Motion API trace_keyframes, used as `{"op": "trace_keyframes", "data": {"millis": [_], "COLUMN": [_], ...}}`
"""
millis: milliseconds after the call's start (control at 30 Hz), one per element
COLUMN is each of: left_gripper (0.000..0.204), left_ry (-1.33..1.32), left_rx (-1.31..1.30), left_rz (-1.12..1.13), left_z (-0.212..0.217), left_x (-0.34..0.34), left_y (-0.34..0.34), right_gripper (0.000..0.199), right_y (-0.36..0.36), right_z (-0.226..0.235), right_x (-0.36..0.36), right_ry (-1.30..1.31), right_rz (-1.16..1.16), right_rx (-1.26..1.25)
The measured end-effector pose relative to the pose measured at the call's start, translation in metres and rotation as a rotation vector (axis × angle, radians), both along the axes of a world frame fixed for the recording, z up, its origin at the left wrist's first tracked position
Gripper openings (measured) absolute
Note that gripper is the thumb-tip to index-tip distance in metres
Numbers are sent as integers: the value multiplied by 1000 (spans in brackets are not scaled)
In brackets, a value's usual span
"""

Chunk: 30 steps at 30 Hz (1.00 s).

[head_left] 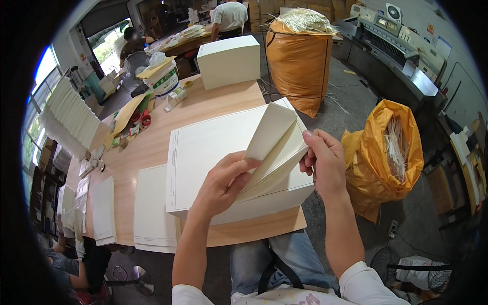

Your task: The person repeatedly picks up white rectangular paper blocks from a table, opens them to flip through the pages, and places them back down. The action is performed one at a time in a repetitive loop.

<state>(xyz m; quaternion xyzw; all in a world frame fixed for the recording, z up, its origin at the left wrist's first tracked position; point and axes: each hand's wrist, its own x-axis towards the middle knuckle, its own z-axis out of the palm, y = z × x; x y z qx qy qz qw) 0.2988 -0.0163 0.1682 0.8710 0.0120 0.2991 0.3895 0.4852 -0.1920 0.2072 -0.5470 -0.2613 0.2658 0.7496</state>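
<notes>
Both my hands hold a thin sheaf of cream paper sheets [269, 134], raised and tilted, over a tall stack of large white sheets [211, 145]. My left hand [223, 180] is closed on the sheaf's near left side, its thumb lying across the bent top sheets. At the right edge my right hand [324, 158] pinches the sheets between thumb and fingers. The upper sheets curl up from the rest, leaving a gap between the layers. The big stack stands at the near right part of the wooden table [157, 114].
Lower paper stacks [150, 203] lie left of the big one. Another tall white stack [230, 60] and a white bucket [161, 81] stand farther back. Orange sacks of paper strips [300, 66] are on the floor to the right. A co-worker [71, 269] sits at lower left.
</notes>
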Motion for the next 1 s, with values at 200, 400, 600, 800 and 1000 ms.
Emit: {"op": "trace_keyframes", "data": {"millis": [200,400,600,800,1000], "left_gripper": [71,70,63,66,69], "left_ry": [-5,-7,-65,-9,-15], "left_rx": [20,-30,-49,21,10], "left_rz": [13,7,79,-18,12], "left_z": [1,2,-2,6,2], "left_x": [1,0,4,2,2], "left_y": [-4,-3,-6,-9,-5], "right_gripper": [38,40,38,36,36], "right_y": [3,0,9,3,0], "right_z": [-3,-1,-18,-7,-7], "right_x": [-2,-3,0,1,1], "right_ry": [60,-12,-371,94,70], "right_rz": [-11,-24,-170,-8,-11], "right_rx": [66,25,-82,88,71]}}
